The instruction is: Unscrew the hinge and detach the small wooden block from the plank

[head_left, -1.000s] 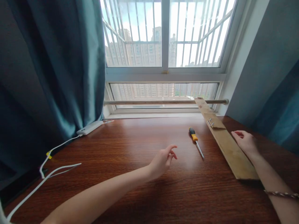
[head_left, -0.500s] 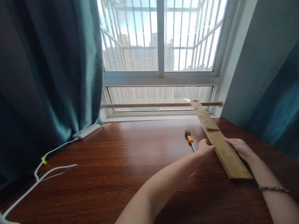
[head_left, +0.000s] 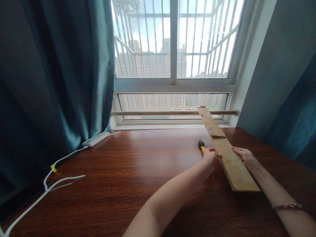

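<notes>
A long wooden plank (head_left: pixel 229 161) runs slantwise over the dark wooden table (head_left: pixel 138 171), its far end leaning on a wooden rod (head_left: pixel 160 113) by the window. A small metal bracket (head_left: pixel 210 131) sits on the plank's upper part. My left hand (head_left: pixel 209 157) is curled on the plank's left edge, covering the shaft of a screwdriver. The screwdriver's black and yellow handle (head_left: pixel 201 144) shows just beyond that hand. My right hand (head_left: pixel 244 157) grips the plank's right edge, fingers along it. A braided bracelet (head_left: pixel 286 206) is on my right wrist.
A white power strip (head_left: pixel 95 139) lies at the table's back left, with white cables (head_left: pixel 56 164) trailing toward the front left. Teal curtains (head_left: pixel 54 82) hang at the left and at the far right. A barred window (head_left: pixel 172 42) is straight ahead.
My left hand has swung right from the middle of the table to the plank's left edge. My right hand has closed on the right edge. The plank's near end has shifted slightly left.
</notes>
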Motion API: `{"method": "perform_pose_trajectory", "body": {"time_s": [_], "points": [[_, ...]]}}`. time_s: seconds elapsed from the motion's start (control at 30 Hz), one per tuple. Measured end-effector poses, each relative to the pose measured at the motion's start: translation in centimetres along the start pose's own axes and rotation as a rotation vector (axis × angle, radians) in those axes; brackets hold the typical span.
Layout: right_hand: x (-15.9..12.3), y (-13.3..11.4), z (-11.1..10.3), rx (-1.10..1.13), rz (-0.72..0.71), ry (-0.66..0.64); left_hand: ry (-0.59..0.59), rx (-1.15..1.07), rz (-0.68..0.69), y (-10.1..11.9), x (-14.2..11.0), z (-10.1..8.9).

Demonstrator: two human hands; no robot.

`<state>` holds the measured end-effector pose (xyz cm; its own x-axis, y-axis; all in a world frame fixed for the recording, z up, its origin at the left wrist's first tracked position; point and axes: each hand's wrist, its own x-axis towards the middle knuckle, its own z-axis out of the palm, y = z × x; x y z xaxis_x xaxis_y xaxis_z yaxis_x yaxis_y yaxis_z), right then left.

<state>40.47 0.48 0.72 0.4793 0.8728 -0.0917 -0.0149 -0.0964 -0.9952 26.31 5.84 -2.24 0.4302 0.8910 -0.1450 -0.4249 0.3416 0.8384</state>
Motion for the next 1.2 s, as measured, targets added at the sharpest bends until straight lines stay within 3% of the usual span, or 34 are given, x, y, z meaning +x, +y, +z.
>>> {"method": "perform_pose_trajectory", "body": {"time_s": [0.23, 0.4, 0.53, 0.67, 0.87, 1.2], "points": [[-3.6, 0.4, 7.3, 0.273, 0.006, -0.198, 0.052, 0.035, 0.057, 7.2, -6.7, -6.6], [-6.8, 0.5, 13.8, 0.334, 0.005, -0.334, -0.023, 0.091, 0.139, 11.7, -11.4, -12.4], [-8.7, 0.5, 18.5, 0.33, 0.002, -0.439, 0.022, 0.165, 0.179, 13.8, -14.4, -16.5], [-9.7, 0.7, 22.0, 0.312, 0.01, -0.507, 0.08, 0.186, 0.192, 14.5, -15.9, -19.5], [-10.9, 1.2, 24.4, 0.318, 0.059, -0.511, 0.119, 0.175, 0.199, 14.3, -16.7, -22.1], [-11.2, 2.7, 24.4, 0.317, 0.127, -0.526, 0.095, 0.146, 0.226, 12.9, -16.4, -23.1]]}}
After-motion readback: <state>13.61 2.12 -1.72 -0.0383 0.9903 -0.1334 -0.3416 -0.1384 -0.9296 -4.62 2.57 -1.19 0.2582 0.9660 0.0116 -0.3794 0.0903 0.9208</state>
